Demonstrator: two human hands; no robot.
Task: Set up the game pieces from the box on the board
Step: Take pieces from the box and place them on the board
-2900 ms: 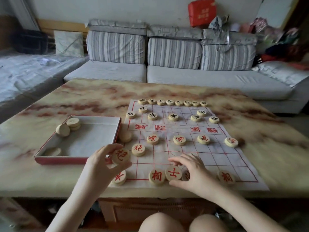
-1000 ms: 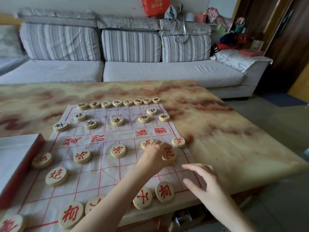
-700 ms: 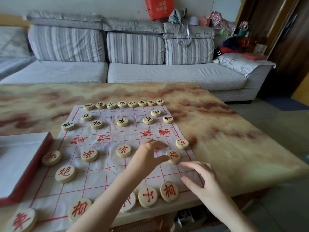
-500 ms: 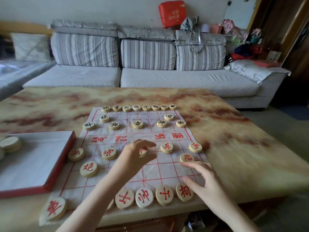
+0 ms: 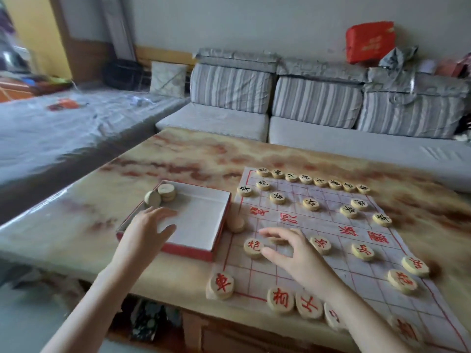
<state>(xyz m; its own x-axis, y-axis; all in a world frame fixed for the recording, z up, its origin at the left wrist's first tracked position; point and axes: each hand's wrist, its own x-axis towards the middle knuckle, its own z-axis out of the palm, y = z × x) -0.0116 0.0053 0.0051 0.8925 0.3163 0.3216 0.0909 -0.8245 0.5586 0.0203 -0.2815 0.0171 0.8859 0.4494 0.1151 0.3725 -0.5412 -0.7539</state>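
Marble table (image 5: 204,159) bears red-rimmed box (image 5: 188,249), pieces (image 5: 167,191) stacked in its far corner.

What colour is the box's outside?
Red, white inside: the box shows best in the head view.

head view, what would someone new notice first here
The white cloth board with its red grid lies on the right of the marble-patterned table, with black-lettered discs along its far side and red-lettered discs on the near side. The left hand reaches with straight fingers over the red-walled box beside the board, toward the few plain discs in its far corner. The right hand is above the board's near left part.
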